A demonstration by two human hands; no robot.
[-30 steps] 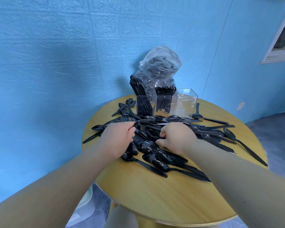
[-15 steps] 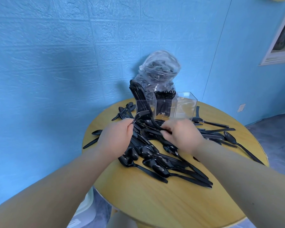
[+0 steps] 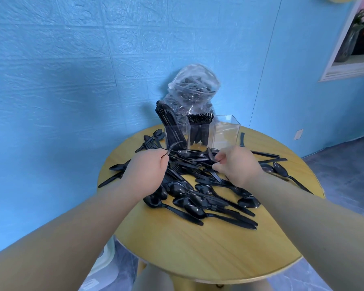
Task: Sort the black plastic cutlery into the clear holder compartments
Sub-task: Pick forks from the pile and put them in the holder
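Hands (image 3: 145,173) have risen, left one now pinching a fork (image 3: 173,146).

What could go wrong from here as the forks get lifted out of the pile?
The fork pinched by the left hand may snag the tangled pile and drag pieces along. Spoons near the table edge could get knocked off. The clear holder stands close beyond both hands and might be bumped.

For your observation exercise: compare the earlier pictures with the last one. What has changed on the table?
The left hand has lifted a fork out of the pile toward the holder. The right hand moved from the pile's middle to pinch another piece near its far edge. Holder, bag and table stayed put.
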